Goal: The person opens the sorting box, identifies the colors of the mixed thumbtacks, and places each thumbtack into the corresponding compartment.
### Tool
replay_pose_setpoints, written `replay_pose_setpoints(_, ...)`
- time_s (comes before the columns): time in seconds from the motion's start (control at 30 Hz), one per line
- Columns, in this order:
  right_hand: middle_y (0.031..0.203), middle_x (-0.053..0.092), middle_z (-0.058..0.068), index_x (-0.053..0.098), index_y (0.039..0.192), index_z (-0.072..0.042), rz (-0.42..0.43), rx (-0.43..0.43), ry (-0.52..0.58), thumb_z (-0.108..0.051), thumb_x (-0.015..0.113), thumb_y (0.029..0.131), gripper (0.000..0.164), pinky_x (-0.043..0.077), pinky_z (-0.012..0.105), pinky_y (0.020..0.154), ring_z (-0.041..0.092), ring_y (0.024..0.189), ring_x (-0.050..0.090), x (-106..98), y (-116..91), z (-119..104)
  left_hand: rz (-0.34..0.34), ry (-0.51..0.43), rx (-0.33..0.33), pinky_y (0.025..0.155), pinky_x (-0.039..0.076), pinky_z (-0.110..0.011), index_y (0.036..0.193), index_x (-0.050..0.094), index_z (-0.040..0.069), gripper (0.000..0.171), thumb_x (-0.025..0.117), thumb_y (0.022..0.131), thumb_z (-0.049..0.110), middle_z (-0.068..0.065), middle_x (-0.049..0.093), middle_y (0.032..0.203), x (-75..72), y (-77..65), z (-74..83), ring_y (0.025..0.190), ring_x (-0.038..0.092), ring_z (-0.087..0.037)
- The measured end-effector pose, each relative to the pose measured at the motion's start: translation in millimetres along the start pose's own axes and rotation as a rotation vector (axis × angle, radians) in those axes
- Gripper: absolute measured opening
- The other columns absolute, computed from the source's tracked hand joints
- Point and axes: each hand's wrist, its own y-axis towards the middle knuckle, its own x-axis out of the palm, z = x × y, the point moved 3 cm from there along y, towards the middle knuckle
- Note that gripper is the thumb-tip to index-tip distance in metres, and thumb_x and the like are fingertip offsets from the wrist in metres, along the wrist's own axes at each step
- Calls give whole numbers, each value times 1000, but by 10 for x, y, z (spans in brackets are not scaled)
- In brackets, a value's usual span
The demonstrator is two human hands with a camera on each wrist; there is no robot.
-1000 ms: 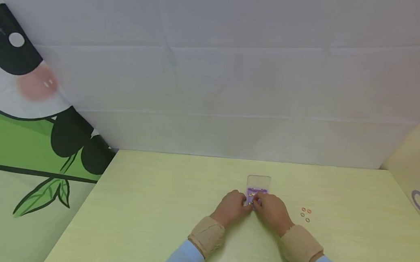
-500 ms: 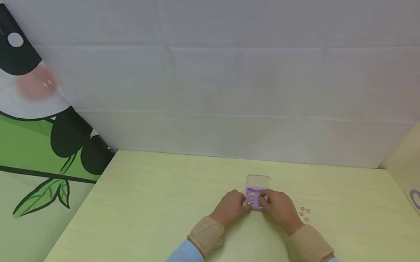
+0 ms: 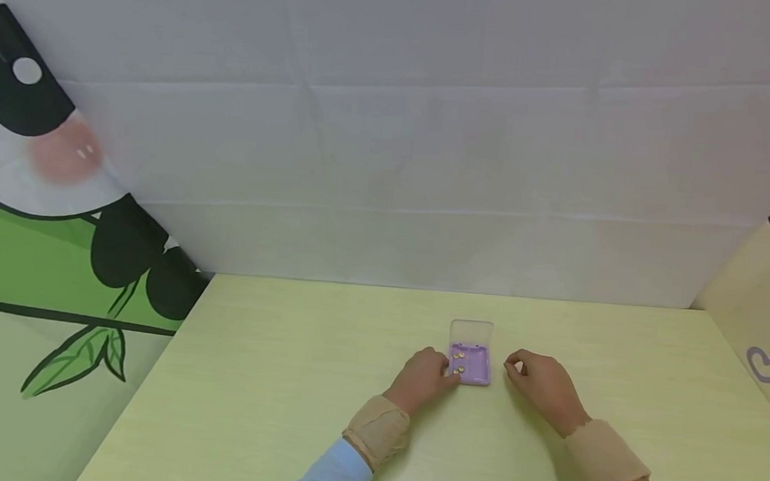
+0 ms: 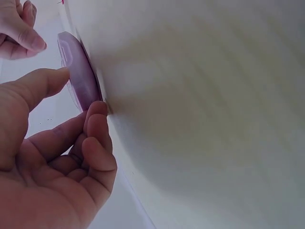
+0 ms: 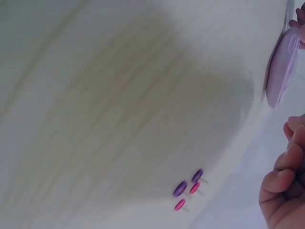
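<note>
A small purple case [image 3: 470,366] lies on the table with its clear lid [image 3: 471,331] raised at the back. Several small gold-coloured round pieces [image 3: 459,355] sit in its left part. My left hand [image 3: 418,381] pinches the case's near left corner; in the left wrist view thumb and forefinger touch the purple shell [image 4: 81,71]. Just right of the case, my right hand [image 3: 545,386] hovers with thumb and forefinger brought together. Whether something tiny is between those tips is not visible. Several purple and pink round-headed studs [image 5: 179,189] with thin pins are beyond it, hidden in the head view.
The pale yellow table [image 3: 281,382] reaches back to a white wall sheet [image 3: 388,196]. Printed side panels stand left and right, one showing a purple heart [image 3: 766,365]. Brown wraps [image 3: 378,430] cover both wrists.
The right hand has moved from over the case out to its right, uncovering the case's right part and covering the studs. The left hand keeps its hold on the case.
</note>
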Motion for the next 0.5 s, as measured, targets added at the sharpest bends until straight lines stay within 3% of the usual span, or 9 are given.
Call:
replay_pose_setpoints(0.33, 60, 59, 3, 71, 94, 1, -53, 66, 15, -13, 60, 89, 18, 37, 30, 50, 12, 52, 40, -135, -58, 304, 4, -4, -20, 52, 28, -24, 67, 63, 1, 29, 67, 84, 24, 2, 36, 59, 17, 74, -7, 58, 33, -11)
replay_pose_setpoints(0.5, 69, 67, 9, 70, 98, 2, -100, 97, 21, -14, 59, 91, 21, 41, 33, 52, 13, 54, 46, -218, -104, 461, 11, -13, -23, 52, 28, -24, 67, 61, 1, 29, 67, 84, 23, 2, 36, 60, 7, 104, 1, 58, 33, -11)
